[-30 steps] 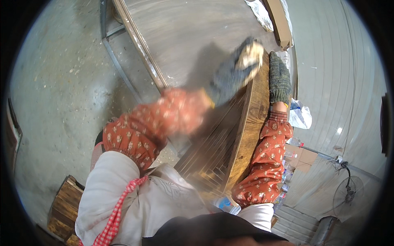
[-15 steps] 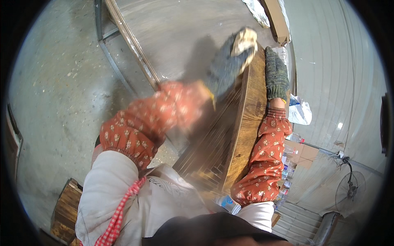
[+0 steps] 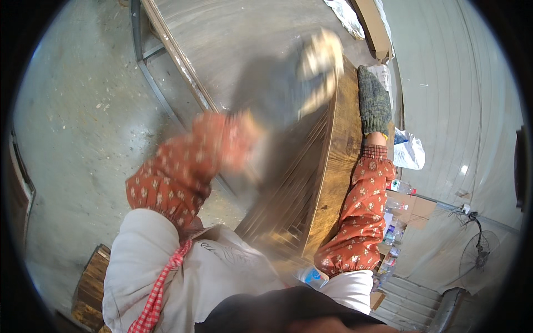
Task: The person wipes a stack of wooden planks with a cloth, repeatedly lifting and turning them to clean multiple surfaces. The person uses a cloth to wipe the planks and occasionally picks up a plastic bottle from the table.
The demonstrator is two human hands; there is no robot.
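Observation:
My left hand (image 3: 272, 97), in a grey-blue knit glove, is smeared by motion. It is closed around a folded cream cloth (image 3: 322, 55) at the far end of a brown-stained wooden piece (image 3: 345, 127). The cloth is at this piece's upper left edge; whether it touches is too blurred to tell. Slats (image 3: 294, 183) run along the wood's left side. On the right side of the same wood lies my right hand (image 3: 373, 100), in a dark green-grey knit glove, fingers stretched out flat. Both forearms wear red flowered sleeves.
A metal frame (image 3: 180, 61) stands at the left. Another wooden piece (image 3: 91, 280) is at the lower left. Along the right are plastic bottles (image 3: 395, 222), a white bag (image 3: 408, 150) and a fan (image 3: 478, 252). A cardboard box (image 3: 372, 28) lies at the far end.
My left hand has swung a little left and toward the far side with the cloth, and is more blurred. My right hand keeps its place on the wood.

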